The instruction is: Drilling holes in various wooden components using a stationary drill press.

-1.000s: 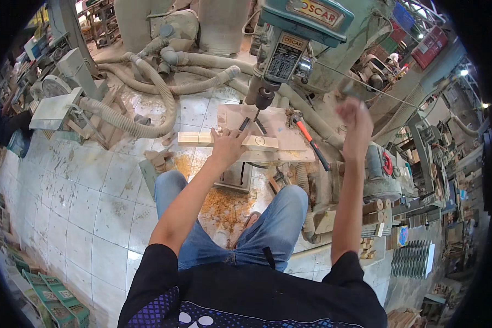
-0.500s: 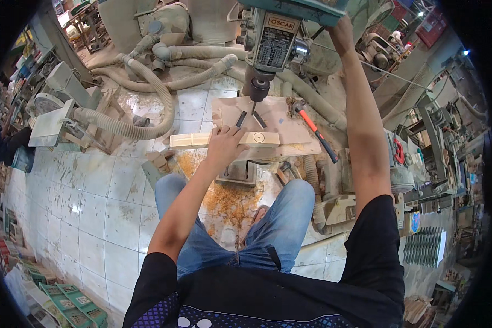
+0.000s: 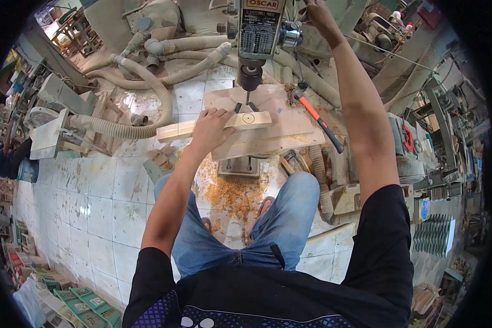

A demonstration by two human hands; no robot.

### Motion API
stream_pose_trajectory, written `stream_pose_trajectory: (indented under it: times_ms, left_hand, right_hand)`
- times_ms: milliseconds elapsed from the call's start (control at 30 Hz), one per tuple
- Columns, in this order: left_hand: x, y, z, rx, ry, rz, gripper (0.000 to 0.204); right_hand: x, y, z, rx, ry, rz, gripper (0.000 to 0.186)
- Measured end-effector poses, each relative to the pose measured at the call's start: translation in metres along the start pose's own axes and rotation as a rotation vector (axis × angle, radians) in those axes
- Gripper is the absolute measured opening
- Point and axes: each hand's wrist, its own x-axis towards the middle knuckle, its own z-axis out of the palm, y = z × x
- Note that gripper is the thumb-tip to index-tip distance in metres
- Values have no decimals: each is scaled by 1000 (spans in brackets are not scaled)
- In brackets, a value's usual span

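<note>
My left hand (image 3: 212, 130) grips a pale wooden bar (image 3: 189, 128) from above, left of a circle drawn on its right part. The bar lies across a wooden board (image 3: 284, 130), against two short black strips (image 3: 251, 107) set in a V. Above the strips points the bit in the chuck of a drill press (image 3: 250, 79); the bit's tip is close behind the bar. Up at the top edge, my right hand (image 3: 318, 15) is closed round a feed lever beside the press head; its fingers are partly cut off.
A hammer (image 3: 318, 121) with an orange and black handle lies on the board's right side. Wood shavings (image 3: 232, 197) cover the floor between my legs. Ribbed hoses (image 3: 161, 98) curl at the left. A person (image 3: 16, 161) sits at far left.
The bar has slid away from me with my left hand, now covering more of the black strips. My right hand stays up by the lever. The whole view has shifted a little.
</note>
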Motion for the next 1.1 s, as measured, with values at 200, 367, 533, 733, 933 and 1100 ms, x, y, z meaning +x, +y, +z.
stream_pose_trajectory:
  times_ms: [200, 367, 533, 733, 933, 1100]
  left_hand:
    - [9, -10, 6, -13, 43, -34, 51]
    - [16, -14, 1, -12, -40, -22, 51]
    - [24, -11, 3, 27, -125, -76, 51]
    - [32, -10, 7, 67, -168, -140, 54]
    - [39, -21, 5, -28, -237, -170, 56]
    - [45, -28, 3, 21, -272, -102, 58]
  right_hand:
    - [-9, -10, -3, -100, 129, 45, 34]
    - [-7, -5, -1, -325, 74, -24, 29]
    - [2, 5, -5, -349, 34, -103, 25]
    - [-1, -1, -2, -153, 132, -6, 29]
    - [-1, 8, -8, -230, 87, -30, 32]
    - [-2, 18, -9, -141, 133, -39, 36]
